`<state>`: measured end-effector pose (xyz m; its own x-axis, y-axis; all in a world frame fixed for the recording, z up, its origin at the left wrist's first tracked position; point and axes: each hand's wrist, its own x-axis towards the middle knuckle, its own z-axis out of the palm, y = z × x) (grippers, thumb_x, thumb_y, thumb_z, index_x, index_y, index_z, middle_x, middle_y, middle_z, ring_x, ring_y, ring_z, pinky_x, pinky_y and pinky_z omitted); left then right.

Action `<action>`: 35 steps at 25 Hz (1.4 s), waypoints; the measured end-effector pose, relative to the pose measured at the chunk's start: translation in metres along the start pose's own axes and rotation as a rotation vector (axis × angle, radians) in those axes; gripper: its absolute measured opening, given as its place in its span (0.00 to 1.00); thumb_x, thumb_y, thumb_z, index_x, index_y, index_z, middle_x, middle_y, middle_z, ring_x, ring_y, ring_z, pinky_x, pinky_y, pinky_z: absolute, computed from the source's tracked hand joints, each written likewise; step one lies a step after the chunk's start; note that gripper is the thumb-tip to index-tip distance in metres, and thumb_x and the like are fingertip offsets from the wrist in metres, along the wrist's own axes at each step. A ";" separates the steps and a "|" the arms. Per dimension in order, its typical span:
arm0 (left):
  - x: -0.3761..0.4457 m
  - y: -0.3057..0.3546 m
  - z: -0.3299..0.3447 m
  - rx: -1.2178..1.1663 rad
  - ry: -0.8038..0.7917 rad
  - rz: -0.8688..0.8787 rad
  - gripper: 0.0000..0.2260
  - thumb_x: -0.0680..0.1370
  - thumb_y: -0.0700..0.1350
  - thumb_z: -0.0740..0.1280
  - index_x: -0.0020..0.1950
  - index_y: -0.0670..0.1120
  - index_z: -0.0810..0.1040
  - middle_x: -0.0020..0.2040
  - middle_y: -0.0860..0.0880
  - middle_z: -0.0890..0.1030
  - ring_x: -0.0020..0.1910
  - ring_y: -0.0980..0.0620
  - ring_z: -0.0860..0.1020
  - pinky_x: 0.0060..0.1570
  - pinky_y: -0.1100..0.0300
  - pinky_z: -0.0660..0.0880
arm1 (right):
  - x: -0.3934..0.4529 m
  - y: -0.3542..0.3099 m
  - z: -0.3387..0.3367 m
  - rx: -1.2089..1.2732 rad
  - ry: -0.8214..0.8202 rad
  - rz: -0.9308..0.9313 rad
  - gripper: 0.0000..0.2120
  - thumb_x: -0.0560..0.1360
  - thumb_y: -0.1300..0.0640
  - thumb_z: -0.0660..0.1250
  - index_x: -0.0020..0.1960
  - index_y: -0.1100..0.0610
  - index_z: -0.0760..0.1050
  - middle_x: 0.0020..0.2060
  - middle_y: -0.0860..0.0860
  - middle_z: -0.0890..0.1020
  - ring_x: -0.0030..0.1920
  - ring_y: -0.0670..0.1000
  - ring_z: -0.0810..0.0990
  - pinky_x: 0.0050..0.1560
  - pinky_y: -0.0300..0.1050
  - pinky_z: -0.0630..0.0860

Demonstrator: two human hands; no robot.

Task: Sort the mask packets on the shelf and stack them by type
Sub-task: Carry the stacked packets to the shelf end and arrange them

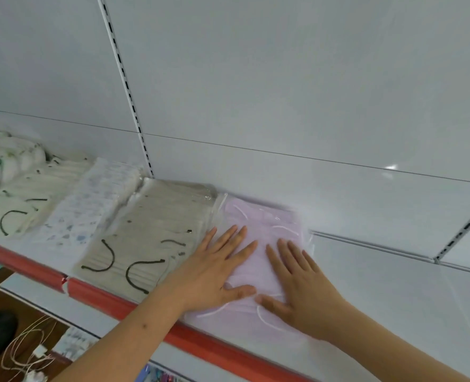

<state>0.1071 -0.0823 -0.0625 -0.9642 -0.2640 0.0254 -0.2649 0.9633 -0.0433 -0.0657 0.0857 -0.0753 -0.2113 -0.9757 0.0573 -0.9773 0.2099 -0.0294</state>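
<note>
— What was the biggest thing there?

— The white back panel [283,78], with a slotted upright [123,86] running down it. Below it was the white shelf [393,285], edged along the front with a red strip [112,301].

— And the mask packets?

— Four lay in a row on the shelf. Far left, a cream packet [21,205] with dark ear loops; beside it a white printed packet [85,210]; then a beige packet [151,232], also with dark loops; then a pink packet [258,260] with white loops, touching the beige one's right edge. I thought each was a stack in clear wrap, though blur made that hard to judge.

— The hands?

— Both lay flat on the pink packet, fingers straight and spread, pressing down and grasping nothing. The left hand [217,271] sat on its left part, the right hand [300,285] on its right, thumbs nearly meeting.

— Anything smaller?

— White cables [27,351] lay on the floor below, lower left.
</note>
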 end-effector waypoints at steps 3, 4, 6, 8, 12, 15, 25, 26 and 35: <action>-0.015 -0.001 -0.005 -0.015 0.031 0.034 0.39 0.78 0.73 0.49 0.81 0.57 0.36 0.80 0.54 0.31 0.77 0.57 0.29 0.77 0.50 0.35 | -0.007 -0.007 0.002 0.034 0.007 -0.029 0.45 0.75 0.24 0.45 0.81 0.54 0.51 0.80 0.56 0.51 0.80 0.59 0.50 0.75 0.55 0.48; -0.020 0.000 -0.006 -0.011 0.041 0.046 0.39 0.78 0.73 0.49 0.81 0.57 0.36 0.80 0.54 0.31 0.77 0.57 0.29 0.77 0.51 0.34 | -0.011 -0.011 0.000 0.022 0.001 -0.068 0.45 0.75 0.24 0.43 0.81 0.53 0.51 0.80 0.55 0.50 0.80 0.59 0.49 0.75 0.55 0.47; -0.030 0.003 -0.004 0.001 0.022 0.068 0.38 0.78 0.73 0.49 0.81 0.57 0.37 0.80 0.55 0.32 0.77 0.58 0.30 0.76 0.52 0.33 | -0.018 -0.018 -0.010 0.112 -0.072 -0.117 0.48 0.70 0.21 0.34 0.81 0.48 0.46 0.80 0.51 0.44 0.80 0.54 0.43 0.78 0.49 0.43; -0.037 0.003 0.000 -0.033 -0.014 0.064 0.35 0.80 0.72 0.49 0.81 0.60 0.38 0.80 0.57 0.33 0.77 0.59 0.30 0.76 0.51 0.34 | -0.011 -0.018 -0.028 0.264 -0.066 0.003 0.52 0.64 0.20 0.28 0.80 0.44 0.54 0.80 0.46 0.51 0.80 0.47 0.49 0.76 0.44 0.47; -0.040 0.013 -0.001 -0.129 0.032 0.057 0.29 0.84 0.62 0.51 0.81 0.60 0.42 0.80 0.57 0.34 0.77 0.59 0.30 0.77 0.54 0.33 | 0.061 0.002 -0.042 0.092 0.123 0.055 0.46 0.69 0.30 0.32 0.81 0.50 0.52 0.81 0.51 0.52 0.80 0.52 0.51 0.77 0.51 0.50; -0.040 0.029 0.003 -0.159 0.001 0.022 0.30 0.84 0.64 0.48 0.80 0.60 0.38 0.80 0.56 0.32 0.76 0.59 0.28 0.77 0.51 0.33 | 0.099 0.001 -0.020 0.071 -0.043 0.041 0.43 0.74 0.29 0.38 0.81 0.52 0.43 0.81 0.52 0.47 0.80 0.53 0.46 0.78 0.56 0.45; -0.056 0.019 0.005 -0.493 0.247 -0.113 0.23 0.83 0.60 0.56 0.78 0.58 0.63 0.80 0.62 0.56 0.78 0.67 0.50 0.77 0.64 0.45 | 0.117 -0.007 -0.020 0.262 0.076 -0.020 0.52 0.68 0.23 0.29 0.80 0.53 0.55 0.78 0.50 0.62 0.77 0.50 0.61 0.77 0.47 0.56; -0.061 0.011 0.003 -0.561 0.345 -0.189 0.21 0.83 0.59 0.58 0.75 0.59 0.69 0.77 0.64 0.62 0.76 0.68 0.57 0.76 0.65 0.52 | 0.124 -0.014 -0.024 0.270 0.106 -0.044 0.50 0.70 0.23 0.32 0.80 0.54 0.54 0.78 0.50 0.62 0.77 0.51 0.61 0.77 0.48 0.57; -0.096 -0.051 0.022 -0.324 0.138 -0.857 0.33 0.78 0.70 0.48 0.81 0.62 0.43 0.82 0.52 0.40 0.81 0.49 0.41 0.77 0.50 0.41 | 0.215 -0.123 -0.013 -0.008 -0.208 -0.215 0.41 0.78 0.29 0.45 0.81 0.51 0.41 0.80 0.57 0.49 0.78 0.62 0.53 0.76 0.57 0.53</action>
<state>0.2130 -0.1071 -0.0845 -0.4246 -0.9045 0.0398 -0.8502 0.4135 0.3260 0.0084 -0.1493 -0.0465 0.0073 -0.9895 -0.1442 -0.9995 -0.0029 -0.0310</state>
